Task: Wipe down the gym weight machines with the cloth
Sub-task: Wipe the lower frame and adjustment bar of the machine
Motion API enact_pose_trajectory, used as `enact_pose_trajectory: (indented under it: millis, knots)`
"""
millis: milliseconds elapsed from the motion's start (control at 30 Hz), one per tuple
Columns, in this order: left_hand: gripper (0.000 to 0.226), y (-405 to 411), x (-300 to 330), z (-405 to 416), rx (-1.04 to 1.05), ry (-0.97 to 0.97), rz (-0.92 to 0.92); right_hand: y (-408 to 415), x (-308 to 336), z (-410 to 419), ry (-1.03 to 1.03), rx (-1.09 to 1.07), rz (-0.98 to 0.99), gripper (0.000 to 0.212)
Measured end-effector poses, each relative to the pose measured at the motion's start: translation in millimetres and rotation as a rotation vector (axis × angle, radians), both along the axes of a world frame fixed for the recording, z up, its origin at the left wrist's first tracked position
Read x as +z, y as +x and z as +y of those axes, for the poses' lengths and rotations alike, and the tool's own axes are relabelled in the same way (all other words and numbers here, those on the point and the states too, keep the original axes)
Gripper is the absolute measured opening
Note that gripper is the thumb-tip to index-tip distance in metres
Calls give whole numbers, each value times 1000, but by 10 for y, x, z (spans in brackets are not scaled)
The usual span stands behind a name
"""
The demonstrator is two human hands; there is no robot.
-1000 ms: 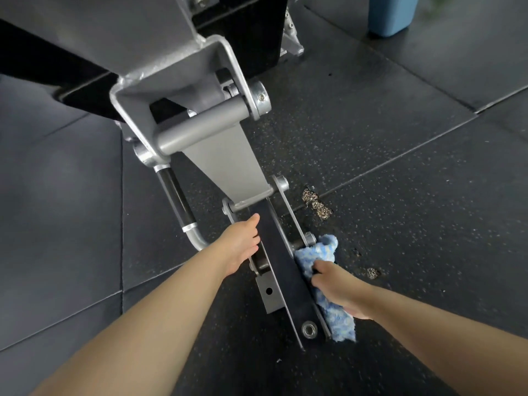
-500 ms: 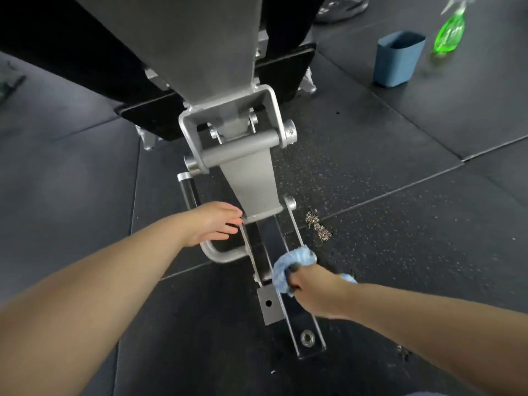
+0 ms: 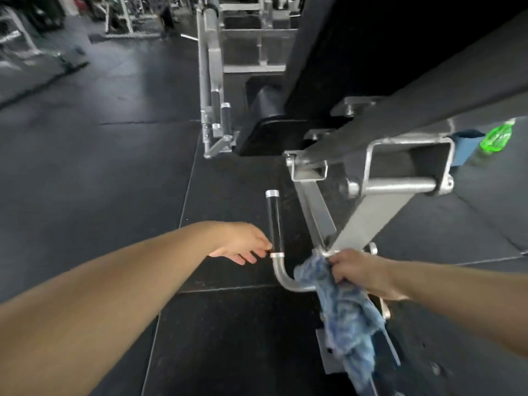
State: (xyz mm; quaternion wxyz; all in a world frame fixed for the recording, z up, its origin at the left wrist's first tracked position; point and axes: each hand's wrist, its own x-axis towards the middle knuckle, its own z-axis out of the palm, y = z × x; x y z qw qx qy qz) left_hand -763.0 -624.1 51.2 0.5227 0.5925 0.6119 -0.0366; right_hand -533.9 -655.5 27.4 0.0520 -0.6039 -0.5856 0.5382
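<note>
A grey steel weight machine [image 3: 368, 215] fills the right half of the head view, with a pivot bracket and a sloping arm. Its curved chrome handle [image 3: 278, 270] has a black grip [image 3: 274, 224] and sticks out to the left. My right hand [image 3: 360, 272] grips a blue-and-white cloth [image 3: 345, 315] at the base of the arm; the cloth hangs down over the lower bracket. My left hand [image 3: 243, 244] is stretched out with loose fingers, its fingertips at the lower end of the black grip.
Black rubber floor mats [image 3: 100, 181] lie all around. A blue cup [image 3: 464, 147] and a green spray bottle [image 3: 497, 137] stand on the floor at the right, behind the bracket. A second machine frame [image 3: 213, 81] stands further back, with more equipment blurred at the far left.
The view has swung up and to the left. My right hand lifted the cloth off the lower bar to the arm's base. My left hand moved left from the bracket to the black grip.
</note>
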Motion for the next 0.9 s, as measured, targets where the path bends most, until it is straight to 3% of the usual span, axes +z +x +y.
enact_pose_trajectory:
  millis: [233, 500, 700, 900]
  knots:
    - [42, -502, 88, 48, 167, 124, -83, -661, 303, 571, 38, -479, 293, 21]
    - [61, -547, 565, 918, 286, 582, -225, -1016, 511, 904, -44, -904, 578, 12]
    - [78, -615, 946, 1382, 56, 920, -106, -1306, 669, 1032, -66, -1118, 584, 15]
    - [81, -580, 1017, 1517, -269, 844, -93, -1410, 878, 981, 39, -1430, 703, 26]
